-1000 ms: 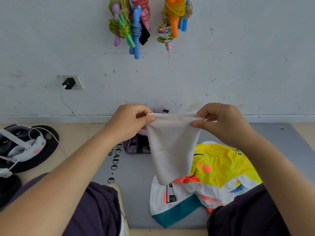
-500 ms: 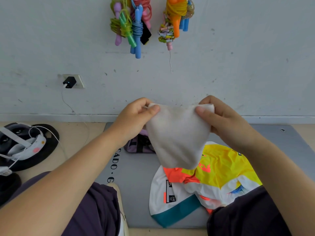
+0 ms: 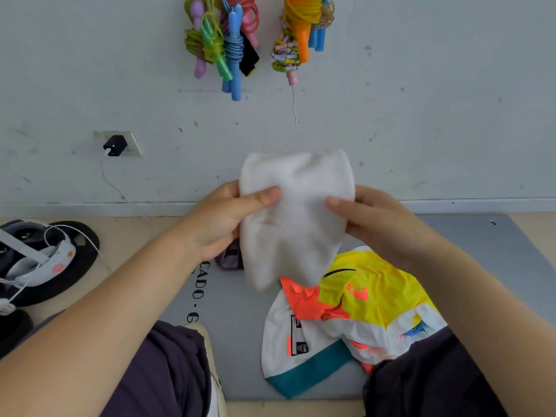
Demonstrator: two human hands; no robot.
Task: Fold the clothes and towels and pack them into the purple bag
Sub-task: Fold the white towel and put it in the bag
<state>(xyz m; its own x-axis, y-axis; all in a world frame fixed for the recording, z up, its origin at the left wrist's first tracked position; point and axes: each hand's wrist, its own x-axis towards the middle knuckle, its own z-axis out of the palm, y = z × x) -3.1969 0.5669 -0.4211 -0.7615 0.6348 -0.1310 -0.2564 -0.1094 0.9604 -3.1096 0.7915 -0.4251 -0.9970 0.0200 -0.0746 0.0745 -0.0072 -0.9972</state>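
Note:
A small white towel [image 3: 296,212] is held up in front of me, doubled over with its fold at the top. My left hand [image 3: 224,218] pinches its left side and my right hand [image 3: 376,219] pinches its right side. Behind the towel, only a corner of the purple bag [image 3: 230,260] shows on the grey mat [image 3: 237,326]. A crumpled jersey in yellow, orange, white and teal [image 3: 346,320] lies on the mat below the towel, by my right knee.
Skipping ropes [image 3: 228,40] hang on the white wall. A black charger [image 3: 113,145] sits in a wall socket, its cable running down. A white headset on black discs [image 3: 39,260] lies on the floor at left. My dark-trousered legs frame the mat.
The towel hung long from its top edge; now it is folded over in half and shorter. Both hands slid from the top corners down to its sides.

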